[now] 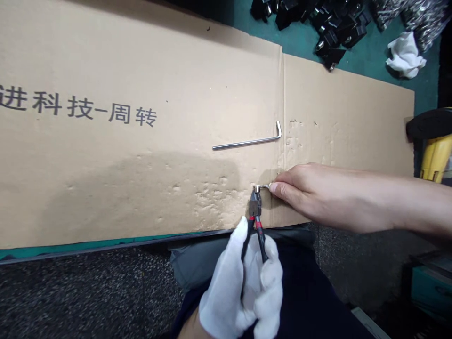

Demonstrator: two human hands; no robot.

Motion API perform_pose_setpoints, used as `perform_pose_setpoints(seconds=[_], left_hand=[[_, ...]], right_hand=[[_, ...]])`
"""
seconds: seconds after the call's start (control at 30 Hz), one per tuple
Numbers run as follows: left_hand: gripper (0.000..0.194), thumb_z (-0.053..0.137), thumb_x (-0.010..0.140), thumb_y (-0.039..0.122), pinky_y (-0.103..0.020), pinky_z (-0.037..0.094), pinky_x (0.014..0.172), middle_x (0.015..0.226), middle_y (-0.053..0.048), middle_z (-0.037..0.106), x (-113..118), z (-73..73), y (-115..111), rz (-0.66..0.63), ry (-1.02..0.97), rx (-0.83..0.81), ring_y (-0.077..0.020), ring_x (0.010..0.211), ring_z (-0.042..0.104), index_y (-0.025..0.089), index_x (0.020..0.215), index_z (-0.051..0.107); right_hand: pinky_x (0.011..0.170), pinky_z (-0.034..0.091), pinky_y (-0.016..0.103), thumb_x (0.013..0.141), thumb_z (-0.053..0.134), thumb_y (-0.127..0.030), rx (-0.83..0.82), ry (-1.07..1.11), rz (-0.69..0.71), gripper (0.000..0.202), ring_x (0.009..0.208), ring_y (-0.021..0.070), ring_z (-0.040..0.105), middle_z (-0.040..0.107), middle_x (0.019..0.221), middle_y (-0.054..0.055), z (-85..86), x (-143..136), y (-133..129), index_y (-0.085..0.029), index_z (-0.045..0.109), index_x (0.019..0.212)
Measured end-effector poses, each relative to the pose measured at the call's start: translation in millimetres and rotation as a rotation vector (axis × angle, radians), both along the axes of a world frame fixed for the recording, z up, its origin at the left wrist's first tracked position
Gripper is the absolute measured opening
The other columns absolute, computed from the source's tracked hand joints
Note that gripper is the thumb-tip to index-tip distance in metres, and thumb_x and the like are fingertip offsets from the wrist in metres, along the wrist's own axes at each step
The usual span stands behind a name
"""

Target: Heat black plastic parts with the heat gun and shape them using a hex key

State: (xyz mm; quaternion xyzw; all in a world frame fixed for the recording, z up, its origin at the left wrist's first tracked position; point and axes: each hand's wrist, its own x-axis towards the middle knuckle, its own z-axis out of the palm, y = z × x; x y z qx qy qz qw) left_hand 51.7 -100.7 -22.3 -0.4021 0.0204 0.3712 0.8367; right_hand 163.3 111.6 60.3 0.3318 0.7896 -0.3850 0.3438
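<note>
My left hand (243, 287), in a white glove, is wrapped round the black and red handles of a pair of pliers (254, 207). The plier jaws point away from me and meet a small shiny metal piece (257, 188). My bare right hand (291, 188) comes in from the right and pinches the thin end of that metal piece between thumb and fingers. Its exact kind is too small to make out. Beyond both hands a silver hex key (247, 142) lies on the cardboard sheet (183, 70), its short bent end at the right.
Black parts with metal bits (328, 28) are heaped on the green table (243, 23) at the back. Bags of small metal pieces (420, 16) and a crumpled white cloth (406, 55) lie at the far right. A yellow and black tool (436, 150) stands at the right edge.
</note>
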Motion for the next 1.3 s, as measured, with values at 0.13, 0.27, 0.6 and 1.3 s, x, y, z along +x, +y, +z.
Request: perform_pose_setpoints(seconds=[0.13, 0.27, 0.6, 1.3], left_hand=[[0.058, 0.033, 0.106, 0.052, -0.033, 0.06, 0.045, 0.072, -0.006, 0.072, 1, -3.1, -2, 0.025, -0.022, 0.047, -0.0196, 0.052, 0.07, 0.014, 0.098, 0.077], [0.059, 0.031, 0.106, 0.053, -0.032, 0.059, 0.045, 0.074, -0.006, 0.072, 1, -4.2, -3, 0.027, -0.089, 0.05, -0.0198, 0.053, 0.071, 0.016, 0.101, 0.076], [0.059, 0.029, 0.106, 0.053, -0.031, 0.057, 0.044, 0.074, -0.005, 0.071, -1, -4.6, -2, 0.038, -0.153, 0.048, -0.0197, 0.053, 0.07, 0.018, 0.1, 0.076], [0.062, 0.033, 0.106, 0.053, -0.028, 0.055, 0.038, 0.061, -0.003, 0.069, 1, 5.2, 6, 0.009, -0.121, -0.027, -0.0162, 0.041, 0.062, 0.017, 0.088, 0.079]], right_hand=[[0.046, 0.03, 0.029, 0.101, 0.042, -0.021, 0.009, 0.015, 0.061, 0.034, 0.048, 0.0131, 0.054, 0.065, 0.063, 0.0, -0.8, -6, 4, -0.02, 0.055, 0.069], [0.046, 0.031, 0.029, 0.098, 0.045, -0.017, 0.017, 0.034, 0.108, 0.028, 0.049, 0.0134, 0.055, 0.066, 0.065, -0.001, -4.2, -5, 3, -0.021, 0.058, 0.074], [0.053, 0.038, 0.03, 0.103, 0.039, -0.027, -0.042, -0.011, 0.058, 0.032, 0.058, 0.0164, 0.06, 0.068, 0.072, 0.002, -4.9, -6, 3, -0.021, 0.059, 0.078], [0.062, 0.045, 0.032, 0.106, 0.03, -0.045, -0.056, -0.079, -0.056, 0.047, 0.061, 0.0176, 0.059, 0.068, 0.071, 0.006, -8.6, -5, 3, -0.02, 0.055, 0.074]])
